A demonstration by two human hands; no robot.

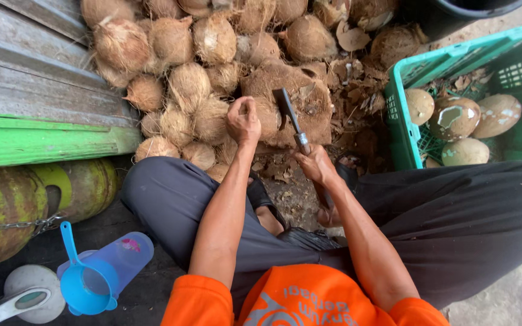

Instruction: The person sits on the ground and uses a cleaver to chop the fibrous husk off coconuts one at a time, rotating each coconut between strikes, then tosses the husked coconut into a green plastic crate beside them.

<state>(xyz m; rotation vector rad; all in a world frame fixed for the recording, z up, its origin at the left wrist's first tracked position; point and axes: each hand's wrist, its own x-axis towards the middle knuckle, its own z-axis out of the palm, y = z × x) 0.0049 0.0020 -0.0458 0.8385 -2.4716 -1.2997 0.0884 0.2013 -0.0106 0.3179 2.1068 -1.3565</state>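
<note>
Head view: left hand (243, 121) gripped a coconut (261, 111) on the block (309, 115); right hand (315, 164) clenched the cleaver (288, 111) beside it. Husk-trimming step, I judged; next chop needs fingers clear.

Left hand (244, 121) on a husked coconut (267, 111), right hand (316, 164) gripping a cleaver (291, 115) beside a green crate (403, 130).
</note>
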